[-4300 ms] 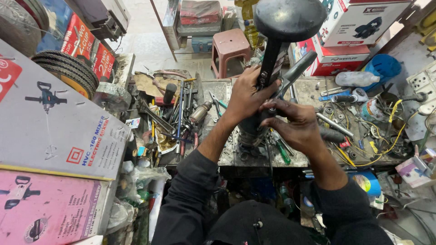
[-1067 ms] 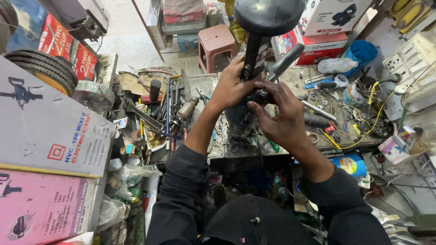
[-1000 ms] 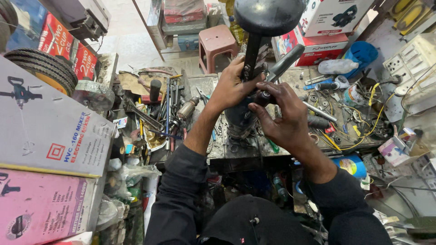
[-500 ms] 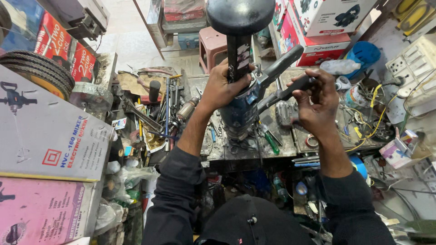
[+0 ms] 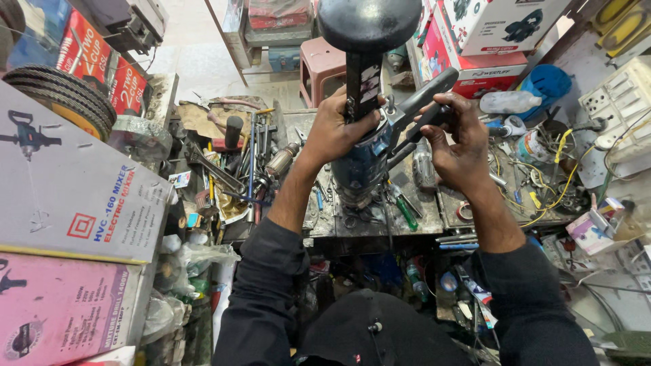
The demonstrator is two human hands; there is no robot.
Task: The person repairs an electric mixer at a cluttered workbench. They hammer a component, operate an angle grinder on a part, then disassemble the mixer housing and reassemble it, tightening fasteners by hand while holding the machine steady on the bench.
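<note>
Left edge first: stacked tool boxes point(image 5: 74, 203), grey over pink, with a stack of abrasive discs point(image 5: 64, 95) above them. Next, loose hand tools point(image 5: 237, 163) lie along the counter point(image 5: 319, 217): wrenches, a hammer, screwdrivers, crowded close together.

My left hand point(image 5: 336, 129) comes next, fingers point(image 5: 352, 112) wrapped shut around the black shaft of the power tool point(image 5: 363, 159), just where the shaft meets the blue-grey body. The tool stands nearly upright over the counter, long axis running away from me and up, its round black end point(image 5: 369, 24) at the top of frame, its lower end down among the clutter. So the body sits directly under my left palm; that hand is the nearer one to it.

My right hand point(image 5: 461, 146) is just beside, to the right, fingers closed on the dark side handle point(image 5: 427, 95) that angles up and right off the body. A green-handled screwdriver point(image 5: 405, 213) lies close below the tool. Yellow wires point(image 5: 542, 183) and small parts crowd the counter's right; a pink stool point(image 5: 322, 64) stands beyond. Nothing between my hands.
</note>
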